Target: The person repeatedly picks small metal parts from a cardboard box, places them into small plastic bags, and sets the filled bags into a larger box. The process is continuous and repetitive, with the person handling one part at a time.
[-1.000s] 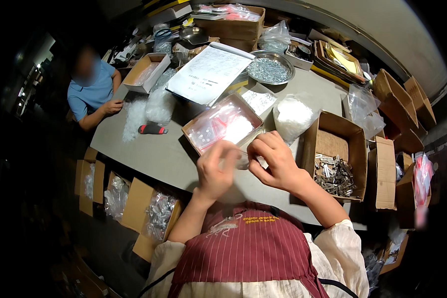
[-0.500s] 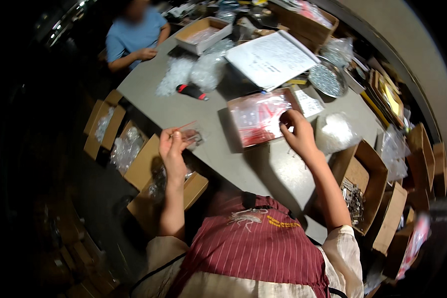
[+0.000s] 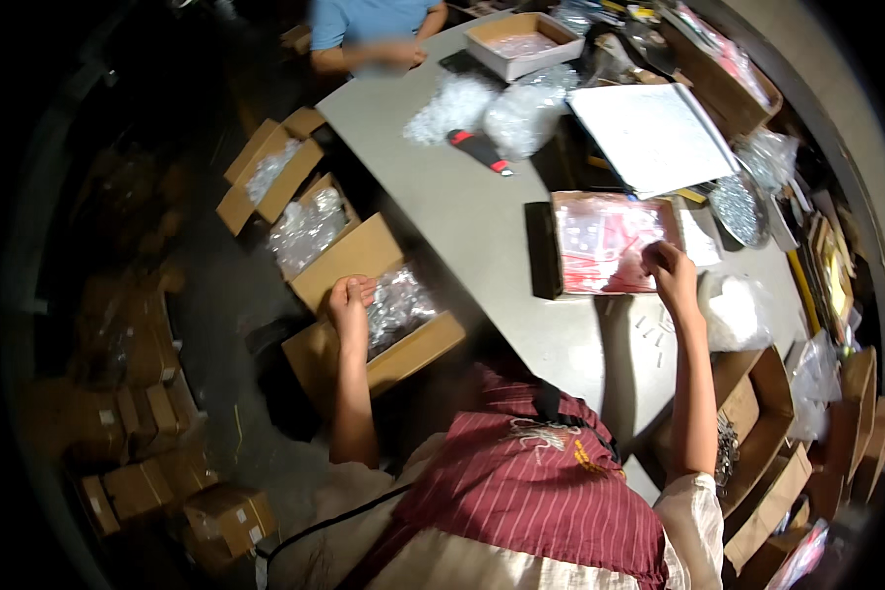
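If 12 is straight ahead, the grey bench [image 3: 501,236] spans 11 to 2. Open carton [image 3: 418,351] at 10, off the near-left edge, with shiny clear packets [image 3: 400,303] inside. Shallow box [image 3: 670,221] on the bench, between 12 and 1. Left hand [image 3: 348,305] at the carton, fingers loosely curled; can't tell from here if it holds anything. Right hand [image 3: 671,280] at the shallow box's right side, fingers bent down onto the contents; can't tell if they pinch. Clear red-striped bags [image 3: 605,241] overlap inside that box. Small pale pieces [image 3: 659,359] scattered between 1 and 2, beside the right forearm. My call: pinch one bag by its edge, rub to part it from its neighbour, lift straight up, forearm high so the loose pieces aren't swept. Left hand does best low over the carton, or something could drop outside.
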Action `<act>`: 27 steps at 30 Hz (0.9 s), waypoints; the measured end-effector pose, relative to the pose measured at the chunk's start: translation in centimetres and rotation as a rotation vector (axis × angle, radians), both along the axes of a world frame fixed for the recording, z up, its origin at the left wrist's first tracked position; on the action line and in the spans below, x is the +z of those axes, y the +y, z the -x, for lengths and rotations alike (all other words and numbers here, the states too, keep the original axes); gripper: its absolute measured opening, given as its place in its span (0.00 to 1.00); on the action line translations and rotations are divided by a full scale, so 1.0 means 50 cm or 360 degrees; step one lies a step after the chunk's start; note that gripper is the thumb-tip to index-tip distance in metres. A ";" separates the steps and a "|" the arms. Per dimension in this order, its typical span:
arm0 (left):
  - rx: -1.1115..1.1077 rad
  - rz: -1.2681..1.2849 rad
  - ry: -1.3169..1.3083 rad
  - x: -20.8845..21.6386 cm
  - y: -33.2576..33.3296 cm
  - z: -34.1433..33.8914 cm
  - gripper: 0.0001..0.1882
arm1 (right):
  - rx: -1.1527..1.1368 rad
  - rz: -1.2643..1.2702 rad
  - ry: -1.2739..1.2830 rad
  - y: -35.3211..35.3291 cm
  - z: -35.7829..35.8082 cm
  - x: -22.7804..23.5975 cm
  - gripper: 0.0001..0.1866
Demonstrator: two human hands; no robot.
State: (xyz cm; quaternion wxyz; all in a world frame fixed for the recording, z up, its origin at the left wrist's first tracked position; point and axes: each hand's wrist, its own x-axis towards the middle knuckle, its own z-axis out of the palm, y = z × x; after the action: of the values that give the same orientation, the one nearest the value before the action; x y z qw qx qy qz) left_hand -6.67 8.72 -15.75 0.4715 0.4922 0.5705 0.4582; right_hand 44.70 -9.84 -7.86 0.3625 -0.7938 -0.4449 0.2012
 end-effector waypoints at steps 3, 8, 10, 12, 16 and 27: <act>-0.0198 -0.0230 0.0116 0.028 -0.002 -0.086 0.10 | -0.0197 -0.0183 0.0319 -0.009 0.016 0.054 0.13; -0.0819 -0.0434 -0.0194 0.147 -0.072 -0.317 0.07 | -0.0221 -0.0527 0.1059 -0.059 0.048 0.123 0.15; -0.1096 -0.0427 -0.0244 0.209 -0.121 -0.398 0.08 | -0.0192 -0.0593 0.1062 -0.086 0.076 0.139 0.16; -0.1353 -0.0535 -0.0086 0.268 -0.166 -0.456 0.16 | -0.0177 -0.0678 0.1043 -0.109 0.108 0.147 0.15; -0.1651 -0.0928 0.0024 0.329 -0.234 -0.538 0.18 | -0.0121 -0.0620 0.0928 -0.150 0.157 0.136 0.09; -0.1652 -0.0836 0.0065 0.259 -0.240 -0.552 0.07 | -0.0767 0.0523 -0.0519 -0.313 0.123 -0.062 0.19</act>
State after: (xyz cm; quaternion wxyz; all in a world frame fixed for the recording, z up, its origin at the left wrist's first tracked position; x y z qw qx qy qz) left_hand 20.92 -3.29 -2.81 0.4853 0.8167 0.1307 0.2836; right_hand 38.53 -25.49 -10.98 0.1909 -0.9457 -0.2583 0.0491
